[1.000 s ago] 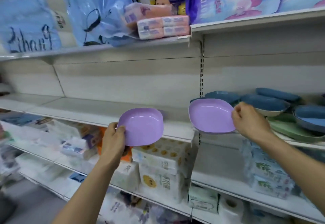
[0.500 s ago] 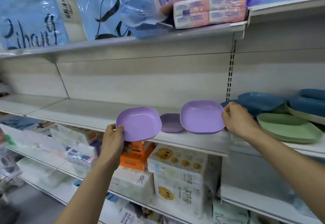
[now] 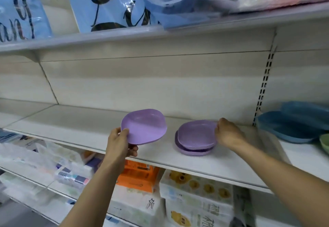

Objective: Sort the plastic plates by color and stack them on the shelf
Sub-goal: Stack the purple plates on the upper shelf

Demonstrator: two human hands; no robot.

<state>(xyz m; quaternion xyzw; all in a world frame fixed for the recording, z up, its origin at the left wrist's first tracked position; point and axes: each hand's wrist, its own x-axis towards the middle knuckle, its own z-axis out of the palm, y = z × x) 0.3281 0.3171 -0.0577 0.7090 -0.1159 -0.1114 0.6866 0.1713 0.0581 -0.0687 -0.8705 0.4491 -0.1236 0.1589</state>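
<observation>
My left hand (image 3: 119,144) grips the near edge of a purple plate (image 3: 144,126), held tilted just above the white middle shelf (image 3: 74,125). To its right, a second purple plate (image 3: 196,135) rests on top of another purple plate (image 3: 192,151) lying on the shelf. My right hand (image 3: 229,134) still holds the right rim of that top plate. Blue plates (image 3: 292,125) are piled at the far right of the same shelf, with a green plate (image 3: 324,143) at the frame edge.
The upper shelf (image 3: 160,32) carries blue plastic-wrapped packs and tissue packs overhanging its lip. Below the middle shelf are boxes and tissue packs, including an orange pack (image 3: 138,175). A slotted upright (image 3: 263,87) divides the shelf bays.
My right hand has lowered its purple plate onto the purple plate on the shelf. My left hand and its plate have risen toward the shelf; the view shifted left.
</observation>
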